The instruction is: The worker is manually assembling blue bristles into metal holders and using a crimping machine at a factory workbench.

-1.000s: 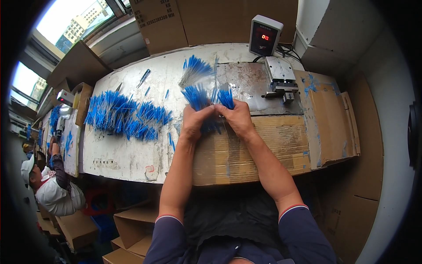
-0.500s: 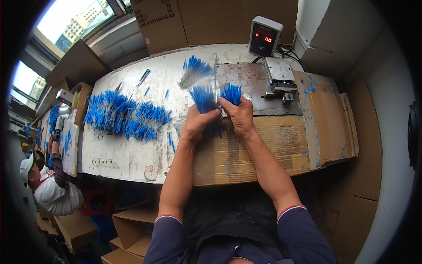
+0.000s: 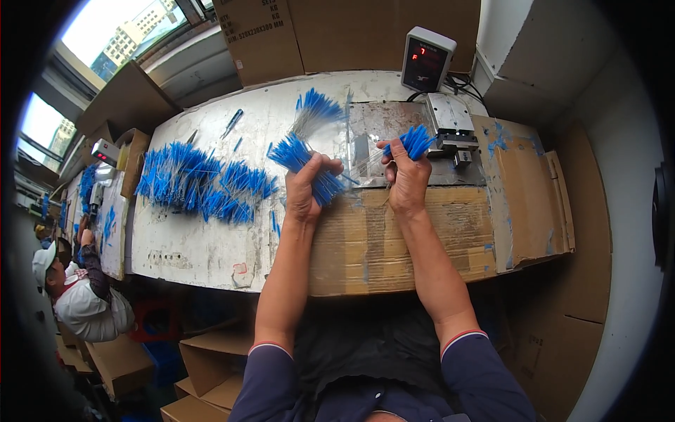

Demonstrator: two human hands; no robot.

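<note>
Head view: left hand [image 3: 305, 185] clasps blue bundle [image 3: 290, 152], long axis slanting up-left; right hand [image 3: 408, 181] clasps 2nd bundle [image 3: 416, 142], pointing up-right.

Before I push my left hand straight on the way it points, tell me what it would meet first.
Probably the blue-tipped bundle lying on the table beyond your left hand; depth is unclear, so it might pass above.

Bright windows [image 3: 95, 28] at upper left, stained white worktable [image 3: 204, 253], grey wall [image 3: 629, 232] at right.

Left fingers [image 3: 332, 167] around blue-tipped bunch [image 3: 288, 152], possibly wires, right fingers [image 3: 399, 150] around second bunch [image 3: 418, 141], blue pile [image 3: 179, 176] on worktop [image 3: 204, 257]
</note>
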